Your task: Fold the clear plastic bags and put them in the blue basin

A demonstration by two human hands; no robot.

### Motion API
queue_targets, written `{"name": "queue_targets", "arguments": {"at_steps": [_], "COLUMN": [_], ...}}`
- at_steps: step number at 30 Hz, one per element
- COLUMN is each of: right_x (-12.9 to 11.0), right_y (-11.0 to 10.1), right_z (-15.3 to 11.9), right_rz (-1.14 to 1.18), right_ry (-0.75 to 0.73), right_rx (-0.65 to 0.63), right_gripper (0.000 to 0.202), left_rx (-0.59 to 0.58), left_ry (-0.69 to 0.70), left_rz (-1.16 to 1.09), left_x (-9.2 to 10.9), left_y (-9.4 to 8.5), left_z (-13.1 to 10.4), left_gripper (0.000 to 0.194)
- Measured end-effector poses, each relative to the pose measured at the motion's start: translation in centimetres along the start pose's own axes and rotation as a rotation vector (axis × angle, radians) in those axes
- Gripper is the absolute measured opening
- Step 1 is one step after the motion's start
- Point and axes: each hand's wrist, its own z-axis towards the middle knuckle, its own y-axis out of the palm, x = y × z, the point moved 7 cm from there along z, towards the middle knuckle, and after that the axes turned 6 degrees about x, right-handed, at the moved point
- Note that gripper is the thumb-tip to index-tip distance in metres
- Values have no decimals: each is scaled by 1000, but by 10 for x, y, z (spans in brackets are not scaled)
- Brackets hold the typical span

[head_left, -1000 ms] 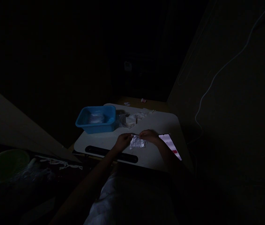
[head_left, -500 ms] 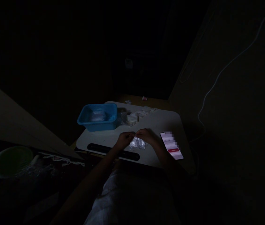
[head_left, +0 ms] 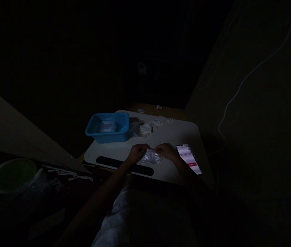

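A small clear plastic bag (head_left: pixel 151 157), shiny and crinkled, lies low over the white table (head_left: pixel 171 137). My left hand (head_left: pixel 136 153) pinches its upper left corner. At the upper right corner my right hand (head_left: pixel 165 151) is closed on the same bag, the two hands a short way apart with the top edge stretched between them. What is inside the bag, if anything, is too dark to make out. Just right of my right forearm a phone (head_left: pixel 189 159) lies with its screen lit, showing a running timer and a red button.
A blue plastic basin (head_left: pixel 109 137) holding clear plastic packs stands at the table's left. Crumpled clear plastic and whitish cloth or paper (head_left: pixel 147 128) lie behind my hands. A green basket (head_left: pixel 14 176) is at lower left. A white cable (head_left: pixel 238 87) hangs at right.
My right hand has moved right, away from my left hand, so the bag's top edge now shows between them. The basin and phone have stayed in place.
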Motion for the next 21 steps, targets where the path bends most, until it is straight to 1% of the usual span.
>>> {"name": "queue_targets", "arguments": {"at_steps": [6, 9, 13, 14, 16, 18, 21], "right_x": [23, 28, 28, 27, 24, 18, 6], "right_y": [-15, -19, -22, -21, -14, -3, 10], "right_z": [-6, -6, -5, -4, -2, 1, 5], "right_rz": [-67, -68, -51, -24, 63, 148, 154], "right_ry": [25, 23, 7, 1, 4, 18, 22], "right_rx": [31, 48, 137, 160, 165, 127, 71], "right_gripper": [15, 15, 21, 23, 26, 25, 19], "left_rx": [21, 25, 28, 26, 20, 8, -6], "left_ry": [-7, -1, 5, 5, 10, 19, 21], "left_rz": [6, -4, -33, -36, -49, -84, -115], "left_x": [-5, -6, -7, -7, -7, -6, -5], "left_y": [2, 2, 2, 2, 3, 4, 4], "left_z": [1, 1, 1, 1, 1, 1, 0], "left_gripper": [22, 24, 23, 23, 22, 22, 22]}}
